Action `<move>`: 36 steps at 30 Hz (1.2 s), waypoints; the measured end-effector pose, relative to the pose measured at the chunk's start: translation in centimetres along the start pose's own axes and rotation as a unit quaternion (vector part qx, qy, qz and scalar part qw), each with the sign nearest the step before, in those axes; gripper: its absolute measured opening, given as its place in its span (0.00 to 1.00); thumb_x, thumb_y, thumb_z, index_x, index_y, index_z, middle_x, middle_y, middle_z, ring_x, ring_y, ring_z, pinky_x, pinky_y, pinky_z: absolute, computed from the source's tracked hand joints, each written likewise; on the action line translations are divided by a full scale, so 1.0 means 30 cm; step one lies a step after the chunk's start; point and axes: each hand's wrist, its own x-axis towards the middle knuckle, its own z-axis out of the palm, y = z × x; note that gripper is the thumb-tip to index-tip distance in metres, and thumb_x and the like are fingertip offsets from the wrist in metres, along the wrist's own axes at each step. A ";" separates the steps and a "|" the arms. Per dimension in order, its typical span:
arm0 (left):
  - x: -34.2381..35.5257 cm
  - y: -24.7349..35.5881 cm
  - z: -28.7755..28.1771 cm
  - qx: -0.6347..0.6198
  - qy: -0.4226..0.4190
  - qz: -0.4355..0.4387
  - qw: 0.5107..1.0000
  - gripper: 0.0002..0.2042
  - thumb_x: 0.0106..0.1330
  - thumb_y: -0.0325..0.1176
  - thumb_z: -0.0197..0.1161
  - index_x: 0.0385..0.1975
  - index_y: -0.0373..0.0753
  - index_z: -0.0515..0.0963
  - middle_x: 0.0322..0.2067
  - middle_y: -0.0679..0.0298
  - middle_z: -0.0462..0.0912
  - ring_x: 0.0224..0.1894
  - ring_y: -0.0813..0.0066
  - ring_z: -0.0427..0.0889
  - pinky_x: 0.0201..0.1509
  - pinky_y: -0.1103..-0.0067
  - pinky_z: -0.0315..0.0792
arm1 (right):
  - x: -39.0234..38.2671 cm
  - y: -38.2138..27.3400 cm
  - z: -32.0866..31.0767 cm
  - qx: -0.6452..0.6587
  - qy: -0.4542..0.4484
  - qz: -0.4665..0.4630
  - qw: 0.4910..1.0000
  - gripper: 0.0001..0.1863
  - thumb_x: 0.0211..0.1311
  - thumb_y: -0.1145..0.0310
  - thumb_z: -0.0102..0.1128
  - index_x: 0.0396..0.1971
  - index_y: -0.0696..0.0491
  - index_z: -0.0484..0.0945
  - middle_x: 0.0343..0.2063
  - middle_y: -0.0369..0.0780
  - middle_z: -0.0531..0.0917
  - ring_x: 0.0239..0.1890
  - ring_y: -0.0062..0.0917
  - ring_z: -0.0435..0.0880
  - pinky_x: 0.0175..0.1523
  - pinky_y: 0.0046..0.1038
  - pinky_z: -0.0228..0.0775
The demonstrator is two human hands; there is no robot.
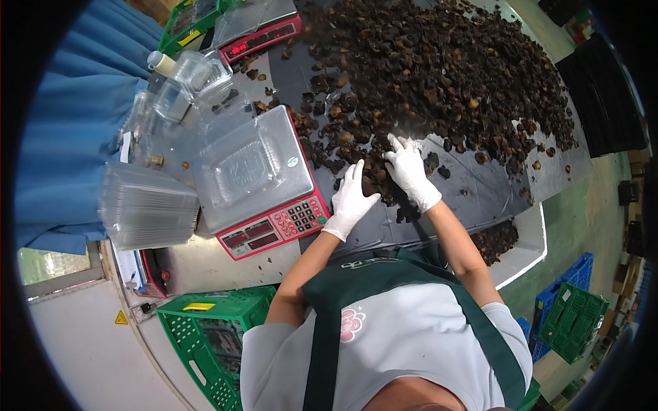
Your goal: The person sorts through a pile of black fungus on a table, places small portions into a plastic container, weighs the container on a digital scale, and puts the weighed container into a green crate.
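A big heap of dark brown, mushroom-like pieces point(439, 75) covers the far part of the table. At its near edge, my white-gloved left hand point(351, 203) rests with fingers stretched and the thumb apart, beside a small clump of the pieces point(375, 177). Across that clump my right hand point(410, 171), also gloved in white, spreads its fingers over the heap's edge. Neither hand visibly grips anything. To the left of my left hand is a red-framed weighing scale point(291, 175), carrying a clear plastic tray point(245, 171) on its metal plate.
Stacked clear plastic trays point(147, 205) stand left of the scale. A second scale point(257, 38) sits farther off, near more clear containers point(195, 72). Below the table's left side is a green crate point(181, 329); a white box point(531, 250) stands at the right.
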 end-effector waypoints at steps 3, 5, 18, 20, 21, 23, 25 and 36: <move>-0.013 -0.005 -0.013 -0.004 0.015 0.003 1.000 0.42 0.52 0.45 0.68 0.66 0.43 0.54 0.64 0.54 0.58 0.64 0.57 0.62 0.62 0.70 0.65 | -0.029 0.015 -0.073 0.083 0.043 0.015 0.996 0.07 0.47 0.69 0.65 0.28 0.53 0.81 0.51 0.40 0.78 0.51 0.34 0.76 0.53 0.31 0.70; -0.021 -0.002 -0.032 0.011 0.024 0.012 1.000 0.39 0.54 0.46 0.66 0.65 0.42 0.56 0.65 0.52 0.56 0.65 0.55 0.60 0.63 0.69 0.63 | -0.106 0.053 -0.197 0.164 0.042 0.116 0.979 0.08 0.51 0.67 0.64 0.30 0.54 0.81 0.45 0.40 0.81 0.43 0.33 0.80 0.49 0.31 0.72; 0.089 -0.026 -0.075 0.135 0.008 0.002 0.991 0.55 0.42 0.56 0.72 0.69 0.46 0.46 0.70 0.51 0.35 0.71 0.48 0.39 0.66 0.47 0.46 | -0.582 0.401 -0.606 -0.013 -0.201 0.431 0.879 0.45 0.35 0.58 0.75 0.60 0.47 0.67 0.41 0.48 0.82 0.46 0.38 0.81 0.50 0.33 0.73; 0.094 -0.004 -0.067 0.151 -0.022 -0.007 0.988 0.57 0.40 0.57 0.73 0.69 0.47 0.45 0.70 0.50 0.35 0.71 0.48 0.39 0.66 0.46 0.46 | -0.552 0.399 -0.448 0.046 -0.146 0.286 0.946 0.56 0.31 0.56 0.78 0.64 0.51 0.57 0.59 0.47 0.69 0.59 0.34 0.71 0.62 0.30 0.64; 0.093 0.008 -0.061 0.164 -0.053 -0.019 0.985 0.59 0.38 0.58 0.74 0.69 0.48 0.43 0.70 0.50 0.34 0.71 0.47 0.39 0.66 0.46 0.46 | -0.517 0.377 -0.365 0.039 -0.155 0.250 0.955 0.60 0.29 0.54 0.79 0.66 0.53 0.53 0.64 0.46 0.61 0.62 0.32 0.68 0.64 0.29 0.62; 0.064 0.015 -0.049 0.195 -0.073 0.004 0.978 0.62 0.33 0.59 0.75 0.69 0.48 0.42 0.69 0.49 0.35 0.69 0.46 0.45 0.62 0.47 0.55 | -0.391 0.273 -0.267 0.033 -0.210 0.257 0.943 0.67 0.26 0.51 0.80 0.68 0.51 0.45 0.66 0.48 0.56 0.58 0.39 0.72 0.59 0.34 0.68; 0.039 0.013 -0.013 0.212 -0.082 0.036 0.973 0.62 0.32 0.59 0.75 0.69 0.49 0.43 0.69 0.49 0.38 0.65 0.46 0.54 0.59 0.52 0.62 | -0.299 0.207 -0.184 0.012 -0.225 0.247 0.943 0.68 0.25 0.49 0.80 0.68 0.49 0.44 0.66 0.50 0.55 0.53 0.43 0.75 0.54 0.37 0.73; 0.148 0.019 0.071 -0.036 0.019 0.046 0.998 0.46 0.37 0.36 0.74 0.63 0.46 0.58 0.65 0.49 0.51 0.60 0.48 0.64 0.60 0.66 0.67 | -0.093 0.073 -0.033 0.257 -0.126 0.128 0.950 0.44 0.38 0.63 0.73 0.60 0.49 0.64 0.56 0.47 0.72 0.58 0.38 0.72 0.60 0.32 0.67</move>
